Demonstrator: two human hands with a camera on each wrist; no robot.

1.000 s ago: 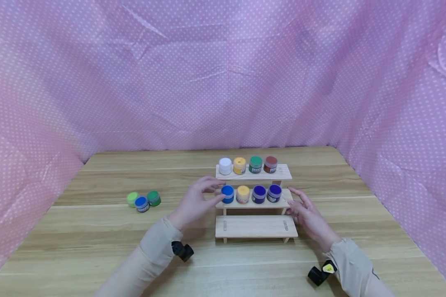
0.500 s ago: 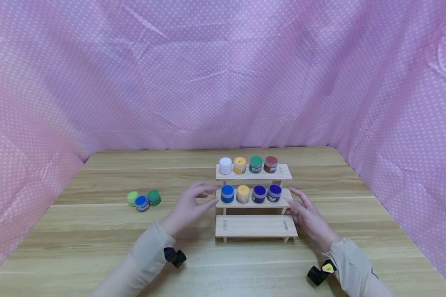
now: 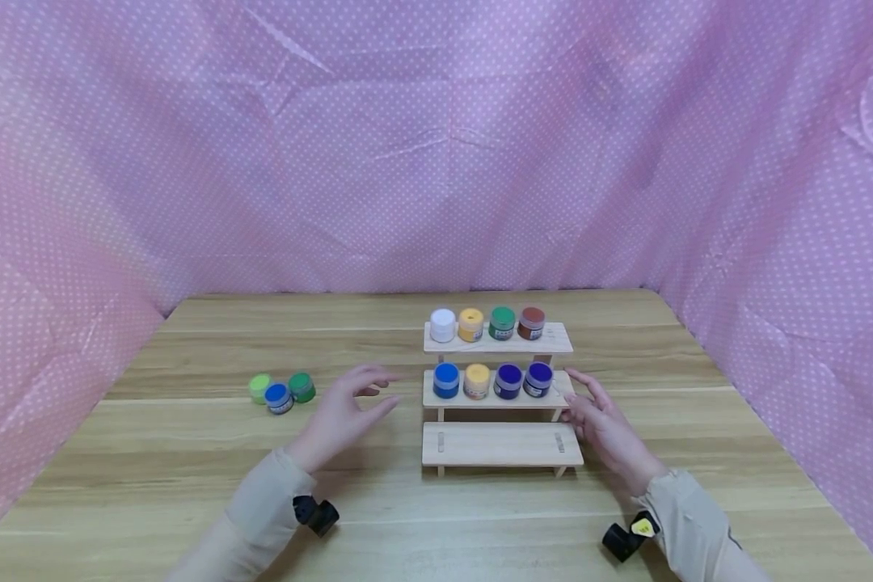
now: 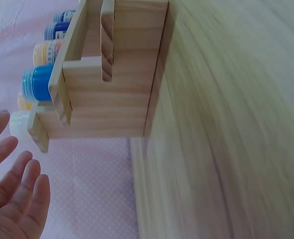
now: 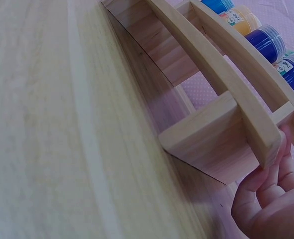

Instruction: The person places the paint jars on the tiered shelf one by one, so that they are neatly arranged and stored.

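A three-tier wooden display rack (image 3: 502, 444) stands on the table. Its middle shelf carries a blue paint jar (image 3: 446, 381), a yellow jar (image 3: 476, 381) and two dark-blue jars (image 3: 508, 381). On the top shelf sit a white jar (image 3: 442, 326), a yellow-orange jar (image 3: 470, 325), a green jar (image 3: 502, 323) and a brown-red jar (image 3: 531, 323). My left hand (image 3: 345, 416) is in the air left of the rack, fingers apart and holding nothing. My right hand (image 3: 607, 432) holds the rack's right end, its fingers curled at the shelf ends in the right wrist view.
To the left, a light-green jar (image 3: 259, 389), a blue-lidded jar (image 3: 279, 398) and a dark-green jar (image 3: 301, 387) cluster on the wooden table (image 3: 153, 469). A pink dotted curtain (image 3: 436, 162) hangs behind the table and along its sides.
My left hand has drawn away leftward from the blue jar at the left end of the middle shelf, which stays in place. My right hand has kept its position at the rack.
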